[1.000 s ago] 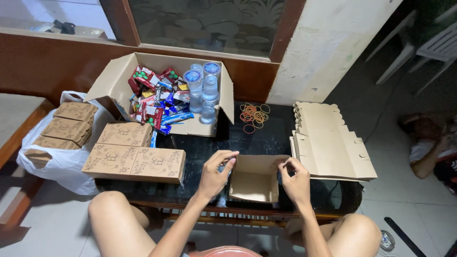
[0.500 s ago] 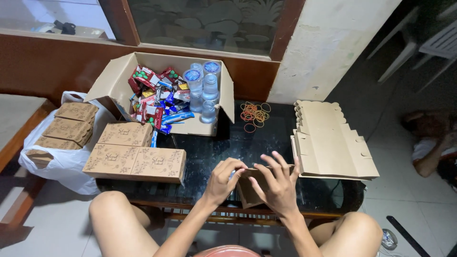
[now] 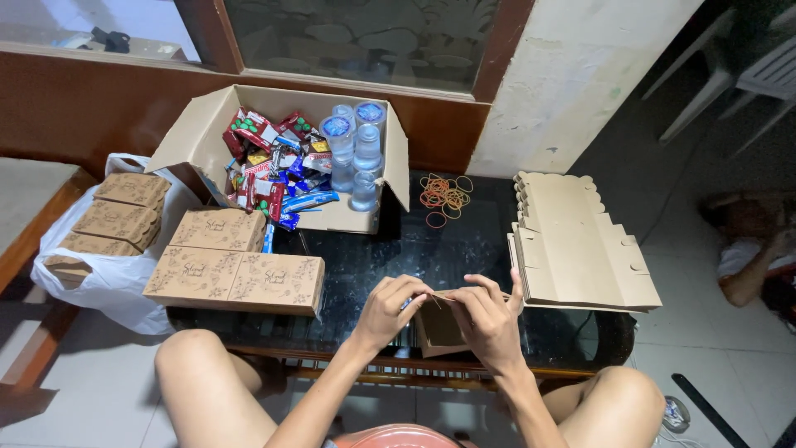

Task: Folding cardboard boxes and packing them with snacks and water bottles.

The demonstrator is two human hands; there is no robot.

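My left hand [image 3: 391,309] and my right hand [image 3: 487,318] are together over a small brown cardboard box [image 3: 438,330] at the near edge of the dark glass table [image 3: 398,257]. Both hands pinch the box's top flaps with bent fingers. The box is partly hidden beneath my hands. A stack of flat unfolded box blanks [image 3: 580,245] lies just right of my right hand. Finished printed brown boxes [image 3: 236,278] sit to the left of my left hand.
An open carton [image 3: 207,137] at the back holds snack packets [image 3: 269,166] and water bottles [image 3: 356,153]. Loose rubber bands [image 3: 444,195] lie behind my hands. More printed boxes [image 3: 120,211] rest on a white plastic bag [image 3: 104,278] at left. Another person [image 3: 750,249] lies at far right.
The small box stood open between my hands a second ago. My hands have since come together over it and folded its flaps inward, covering most of it.
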